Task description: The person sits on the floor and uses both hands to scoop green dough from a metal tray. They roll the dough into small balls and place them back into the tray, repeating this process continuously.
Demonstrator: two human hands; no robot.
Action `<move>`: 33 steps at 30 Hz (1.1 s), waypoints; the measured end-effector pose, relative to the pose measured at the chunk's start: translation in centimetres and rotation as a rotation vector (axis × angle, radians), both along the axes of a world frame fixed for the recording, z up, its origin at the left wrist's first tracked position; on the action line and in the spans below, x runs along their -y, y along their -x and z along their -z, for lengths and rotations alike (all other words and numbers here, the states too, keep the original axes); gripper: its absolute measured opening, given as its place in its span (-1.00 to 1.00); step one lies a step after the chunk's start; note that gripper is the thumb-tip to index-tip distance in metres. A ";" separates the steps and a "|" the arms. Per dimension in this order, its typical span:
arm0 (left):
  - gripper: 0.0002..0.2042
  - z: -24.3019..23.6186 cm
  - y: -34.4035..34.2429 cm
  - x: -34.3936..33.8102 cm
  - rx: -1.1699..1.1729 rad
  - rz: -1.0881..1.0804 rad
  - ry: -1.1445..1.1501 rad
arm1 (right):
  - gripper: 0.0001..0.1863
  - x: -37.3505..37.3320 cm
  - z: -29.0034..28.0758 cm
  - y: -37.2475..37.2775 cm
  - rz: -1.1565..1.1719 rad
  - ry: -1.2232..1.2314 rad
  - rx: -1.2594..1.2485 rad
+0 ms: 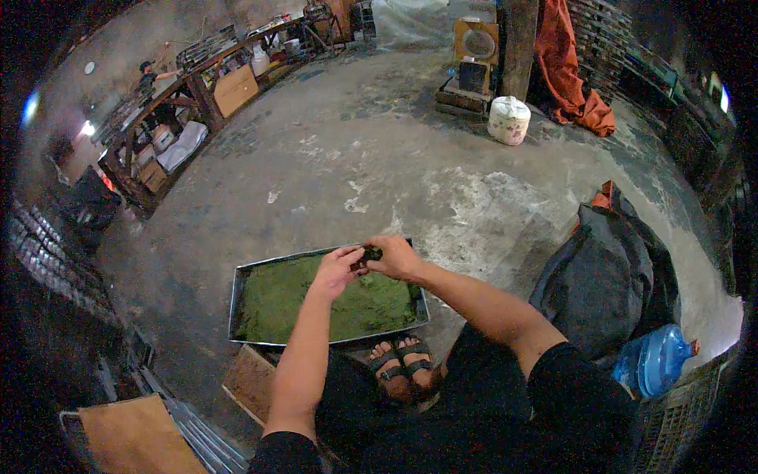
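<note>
A shallow metal tray [268,344] lies on the floor in front of my feet, filled with a layer of green, powdery or mossy material [304,304]. Over its far right part, my left hand [339,267] and my right hand [393,257] come together. Between them is a small dark clump [371,253], too small to make out exactly. The right hand's fingers curl round it from the right. My left fingers reach it from the other side, pressed close against it.
A brown board [251,379] lies by the tray's near left corner. To the right are a dark sack [588,276] and a blue water jug [655,359]. A white bucket [508,121] stands farther off by a post. Another person [148,77] is at the workbench [181,99], far left.
</note>
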State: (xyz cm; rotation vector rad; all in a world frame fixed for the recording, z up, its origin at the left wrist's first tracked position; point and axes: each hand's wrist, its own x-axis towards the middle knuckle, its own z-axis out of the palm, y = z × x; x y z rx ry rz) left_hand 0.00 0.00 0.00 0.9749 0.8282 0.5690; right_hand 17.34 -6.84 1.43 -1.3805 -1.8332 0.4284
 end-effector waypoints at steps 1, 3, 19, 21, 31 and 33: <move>-0.73 -0.4 -0.1 0.3 0.029 -0.006 -0.008 | -0.51 0.2 -0.5 0.2 -0.022 -0.016 -0.011; -0.77 -0.3 -0.1 0.6 0.069 -0.005 -0.017 | -0.58 0.4 -0.3 0.3 -0.045 -0.058 -0.020; -0.63 -1.4 0.8 0.1 0.147 -0.339 0.361 | -0.78 -1.9 3.4 -4.1 0.042 0.839 -1.260; -0.55 -1.8 0.8 0.1 0.119 -0.395 0.379 | -0.71 -2.1 3.7 -4.4 0.128 0.785 -1.169; -0.42 -1.8 1.2 -0.1 0.017 -0.460 0.029 | -0.33 -0.3 -1.6 -2.1 0.395 0.398 -0.384; -0.44 -1.8 1.1 -0.1 -0.048 -0.428 0.041 | -0.30 -0.7 -1.0 -2.3 0.402 0.279 -0.254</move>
